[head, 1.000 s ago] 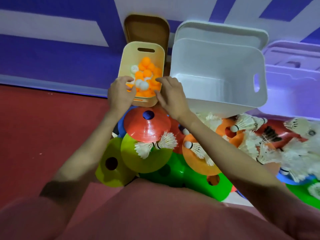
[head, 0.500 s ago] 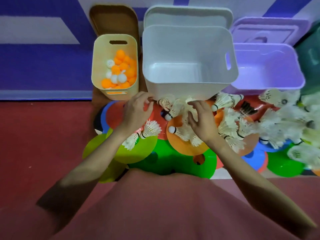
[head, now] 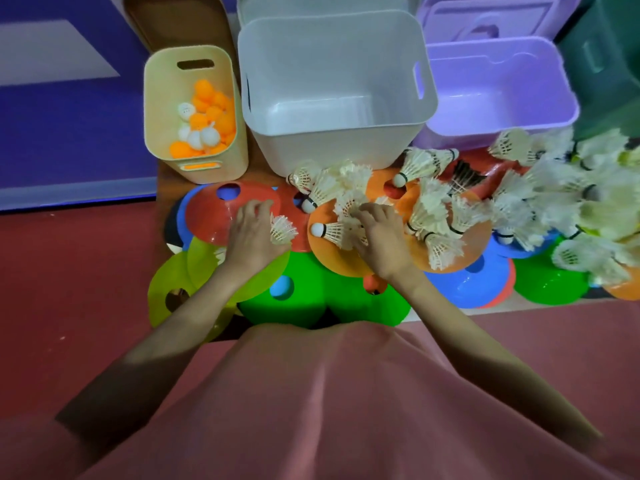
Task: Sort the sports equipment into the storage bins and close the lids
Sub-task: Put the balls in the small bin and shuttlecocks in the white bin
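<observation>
In front of the empty white bin [head: 332, 98], each hand gripped shuttlecocks: the left hand [head: 254, 233] one, the right hand [head: 379, 237] several. Holding them loosely would spare feathers.

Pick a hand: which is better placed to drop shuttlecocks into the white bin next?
Right, probably. The right hand already grips shuttlecocks just below the white bin. The left hand holds one, farther left.

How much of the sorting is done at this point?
Done: orange and white balls fill the small beige bin. In hand: left hand and right hand gather white feather shuttlecocks. Left: the white bin, the purple bin, the coloured plastic cones, all lids.
</observation>
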